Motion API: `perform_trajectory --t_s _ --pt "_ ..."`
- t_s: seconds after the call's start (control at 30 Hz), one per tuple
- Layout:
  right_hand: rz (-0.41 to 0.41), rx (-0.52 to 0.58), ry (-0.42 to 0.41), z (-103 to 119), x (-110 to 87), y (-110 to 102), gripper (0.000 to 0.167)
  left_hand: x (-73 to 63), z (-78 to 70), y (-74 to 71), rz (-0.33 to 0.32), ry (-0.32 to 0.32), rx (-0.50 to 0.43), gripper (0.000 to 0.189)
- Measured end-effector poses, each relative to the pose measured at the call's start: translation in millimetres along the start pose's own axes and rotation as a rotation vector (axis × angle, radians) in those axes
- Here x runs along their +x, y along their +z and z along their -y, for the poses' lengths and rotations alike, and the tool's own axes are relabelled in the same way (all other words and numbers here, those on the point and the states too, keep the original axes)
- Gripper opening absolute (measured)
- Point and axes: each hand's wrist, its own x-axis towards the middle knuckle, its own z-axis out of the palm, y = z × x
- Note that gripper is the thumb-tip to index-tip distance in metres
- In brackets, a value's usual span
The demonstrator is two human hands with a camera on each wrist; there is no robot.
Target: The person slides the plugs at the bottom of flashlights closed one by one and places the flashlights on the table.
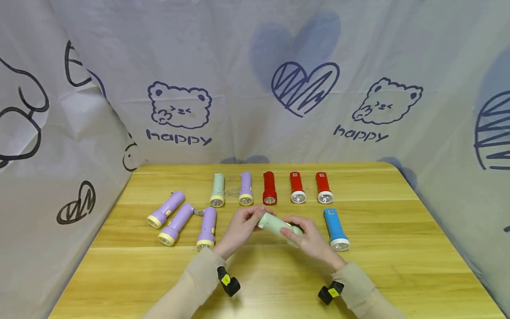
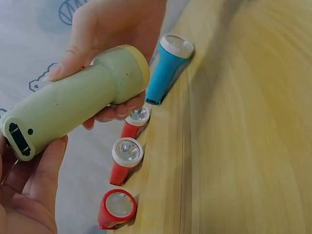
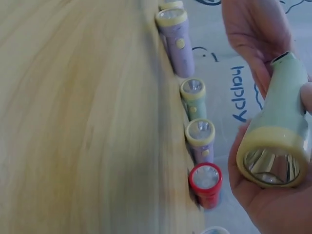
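A pale green flashlight with a yellow lens ring is held above the table between both hands. My right hand grips it around the head end, thumb along the body and fingers underneath. At the tail end, the left hand holds it with thumb and fingertips. In the left wrist view the flashlight shows a dark slot in its tail. The right wrist view shows the clear lens and reflector of the flashlight facing the camera.
Along the back stand a green flashlight, a purple flashlight and three red flashlights. Three more purple flashlights lie at left, a blue flashlight at right. White printed cloth surrounds the wooden table.
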Motion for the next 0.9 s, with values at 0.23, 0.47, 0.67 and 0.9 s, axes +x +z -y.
perform_trajectory --t_s 0.23,0.47,0.67,0.9 --pt "0.104 0.048 -0.024 -8.8 -3.7 -3.7 0.028 -3.9 0.7 -7.1 0.126 0.038 0.004 0.038" --pt "0.143 0.087 -0.079 -14.8 -5.8 -7.5 0.027 -10.6 -1.8 -14.6 0.233 0.067 0.109 0.038" --pt "0.164 0.114 -0.104 -17.5 -7.0 -9.9 0.026 -14.8 -4.5 -13.6 0.240 0.138 0.256 0.038" --pt "0.193 0.120 -0.064 -18.5 -7.6 -12.9 0.030 -16.1 -6.0 -11.1 0.194 0.284 0.529 0.036"
